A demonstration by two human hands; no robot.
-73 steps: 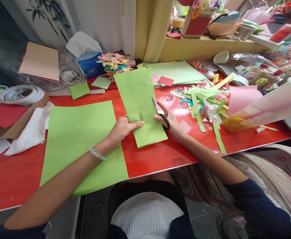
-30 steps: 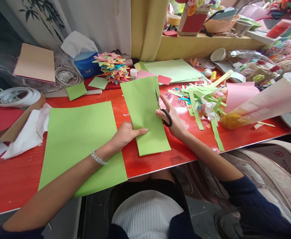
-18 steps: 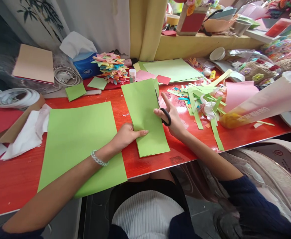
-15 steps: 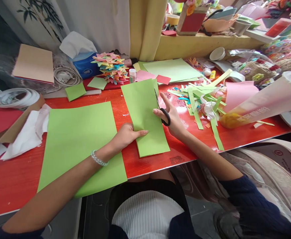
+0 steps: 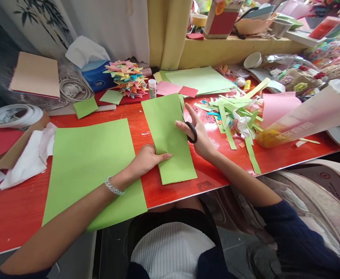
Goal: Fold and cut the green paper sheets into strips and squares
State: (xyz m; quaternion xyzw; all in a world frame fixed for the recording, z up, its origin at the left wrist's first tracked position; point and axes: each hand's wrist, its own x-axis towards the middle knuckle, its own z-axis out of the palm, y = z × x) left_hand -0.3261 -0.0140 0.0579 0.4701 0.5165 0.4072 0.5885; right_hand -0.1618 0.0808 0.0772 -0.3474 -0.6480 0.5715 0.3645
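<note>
My left hand (image 5: 148,161) pinches the left edge of a folded green paper (image 5: 174,135), thumb on top. In my right hand (image 5: 200,135) are black-handled scissors (image 5: 192,132), whose blades stand at the paper's upper right edge. A narrow strip is partly parted from that edge beside the blades. Under my left forearm lies a large green sheet (image 5: 91,162), flat on the red table and reaching past its front edge.
Green paper scraps (image 5: 233,112) and a wrapped pink-white cone (image 5: 306,116) lie to the right. Behind are a glue stick (image 5: 152,88), a folded-paper stack (image 5: 127,79), a tissue pack (image 5: 97,75) and pale green sheets (image 5: 201,79). White rolls (image 5: 15,115) sit at the left.
The cut along the green paper's right edge has lengthened slightly, and the strip stands further off. The scissors have closed somewhat. My left hand keeps its hold.
</note>
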